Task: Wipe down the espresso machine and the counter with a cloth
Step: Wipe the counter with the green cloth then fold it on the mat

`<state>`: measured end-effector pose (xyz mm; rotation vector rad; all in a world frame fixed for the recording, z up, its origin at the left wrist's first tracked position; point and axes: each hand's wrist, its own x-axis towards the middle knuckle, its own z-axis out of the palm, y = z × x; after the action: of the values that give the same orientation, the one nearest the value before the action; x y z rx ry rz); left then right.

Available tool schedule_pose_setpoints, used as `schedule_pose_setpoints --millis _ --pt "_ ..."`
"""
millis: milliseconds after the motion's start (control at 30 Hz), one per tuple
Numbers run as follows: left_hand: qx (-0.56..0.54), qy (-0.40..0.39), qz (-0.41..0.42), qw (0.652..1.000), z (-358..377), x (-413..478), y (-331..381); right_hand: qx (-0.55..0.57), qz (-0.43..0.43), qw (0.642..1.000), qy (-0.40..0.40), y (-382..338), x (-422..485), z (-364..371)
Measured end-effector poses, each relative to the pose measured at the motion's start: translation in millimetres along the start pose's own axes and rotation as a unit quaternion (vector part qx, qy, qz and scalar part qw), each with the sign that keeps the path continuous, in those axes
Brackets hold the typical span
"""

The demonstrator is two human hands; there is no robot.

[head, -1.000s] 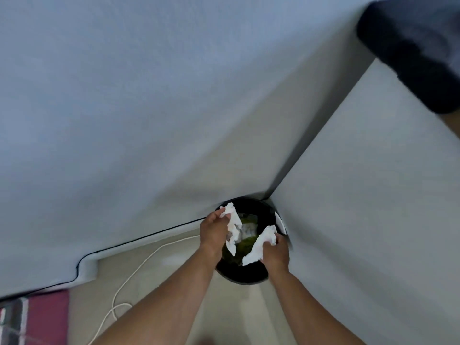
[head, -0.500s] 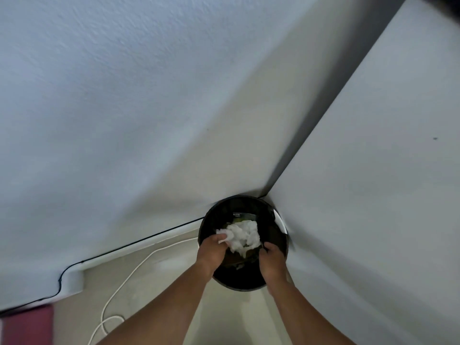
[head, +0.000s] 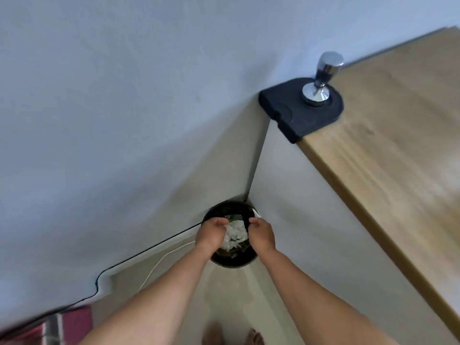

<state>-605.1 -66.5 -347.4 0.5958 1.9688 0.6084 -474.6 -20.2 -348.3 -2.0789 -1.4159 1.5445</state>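
Your left hand (head: 211,235) and your right hand (head: 261,235) hold the crumpled white cloth (head: 235,234) between them, with the fingers curled around its sides. It is just above the round black bin (head: 234,263), which stands on the floor in the corner. The wooden counter (head: 385,150) is at your right. On its corner a chrome tamper (head: 323,75) stands upright on a black mat (head: 286,108).

This looks like a coffee corner in a home. The wooden counter (head: 398,175) at the right carries a black mat (head: 291,118) with a shiny metal coffee tamper (head: 322,78). A round black bin (head: 234,264) sits on the floor (head: 224,305) where plain white walls (head: 124,95) meet, and bare feet (head: 255,336) show at the bottom.
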Motion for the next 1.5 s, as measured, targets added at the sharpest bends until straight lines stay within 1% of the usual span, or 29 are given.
schedule_pose_setpoints --millis 167,267,367,533,600,667,767,867,900,967,1000,1067,1167,1233,1300,1333,1400,1433,1500 --pt "0.022 -0.001 0.063 0.998 -31.5 -66.3 55.4 -0.01 -0.043 0.999 0.018 -53.8 -65.7 -46.4" --pt "0.047 0.004 0.11 0.993 -42.0 -110.7 88.2 0.015 -0.065 0.998 0.019 -71.9 -106.4 -79.2" --pt "0.069 -0.011 0.168 0.983 -40.1 -152.6 112.4 0.043 -0.086 0.995 0.004 -76.2 -141.1 -110.8" --pt "0.091 -0.051 0.246 0.964 -6.3 -213.7 158.9 0.058 -0.152 0.986 0.028 -68.8 -195.1 -183.9" --pt "0.112 -0.08 0.282 0.949 18.3 -235.6 181.5 0.083 -0.172 0.98 0.049 -59.0 -211.4 -221.7" --pt "0.126 -0.102 0.315 0.935 39.3 -248.7 197.6 0.092 -0.178 0.975 0.093 -52.7 -220.7 -254.4" --pt "0.182 -0.147 0.367 0.9 90.9 -281.5 225.1 0.1 -0.172 0.959 0.202 -20.0 -243.6 -324.2" --pt "0.206 -0.174 0.396 0.878 134.9 -304.7 244.6 0.121 -0.148 0.937 0.291 14.1 -262.5 -379.1" --pt "0.221 -0.188 0.413 0.863 156.1 -319.7 249.6 0.123 -0.13 0.928 0.326 36.1 -273.3 -399.1" --pt "0.239 -0.204 0.433 0.845 186.4 -337.4 257.3 0.094 -0.086 0.916 0.381 68.8 -287.0 -426.7" --pt "0.252 -0.218 0.447 0.83 207.8 -353.1 259.4 0.076 -0.056 0.906 0.412 92.2 -298.2 -442.6" --pt "0.278 -0.245 0.469 0.802 241.4 -375.9 260.5 0.04 -0.001 0.894 0.447 128.1 -314.3 -465.1" --pt "0.316 -0.285 0.485 0.764 284.7 -402.2 256.3 -0.056 0.096 0.877 0.468 169.1 -336.6 -485.4" --pt "0.358 -0.283 0.506 0.732 309.9 -419.3 252.6 -0.108 0.167 0.856 0.477 192.2 -350.1 -491.4" --pt "0.425 -0.254 0.548 0.674 332.0 -436.8 247.5 -0.144 0.23 0.84 0.47 212.5 -361.7 -491.3" --pt "0.456 -0.237 0.568 0.643 338.9 -443.4 244.5 -0.157 0.25 0.841 0.453 219.7 -365.0 -489.0" --pt "0.498 -0.204 0.599 0.592 347.2 -451.8 237.1 -0.171 0.269 0.848 0.423 231.5 -367.9 -480.5" --pt "0.505 -0.192 0.61 0.58 348.4 -453.3 233.8 -0.174 0.262 0.849 0.423 235.8 -367.9 -475.7" --pt "0.49 -0.183 0.628 0.576 351.7 -451.7 230.5 -0.168 0.24 0.842 0.452 241.4 -368.2 -468.2"
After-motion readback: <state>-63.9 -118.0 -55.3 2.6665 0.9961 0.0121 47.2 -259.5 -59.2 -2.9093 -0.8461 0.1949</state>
